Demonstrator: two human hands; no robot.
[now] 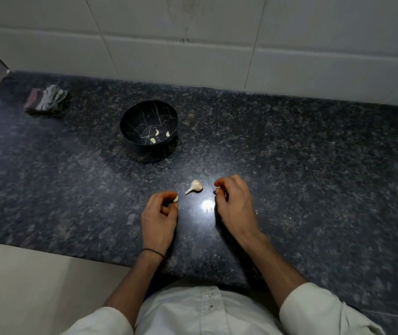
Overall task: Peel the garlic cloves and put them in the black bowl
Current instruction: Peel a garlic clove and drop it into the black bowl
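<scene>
Two hands hover low over the bench. The left hand is curled, pinching a garlic clove at its fingertips. The right hand is curled too, nipping a pale bit too small to make out. Between them, just past the fingertips, a garlic bulb lies on the bench. Farther out beyond the left hand, the black bowl holds three peeled cloves. A crumpled cloth lies well off to the left.

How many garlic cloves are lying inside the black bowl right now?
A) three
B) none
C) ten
A: three small pale cloves lie apart from each other on the bottom of the black bowl.
</scene>
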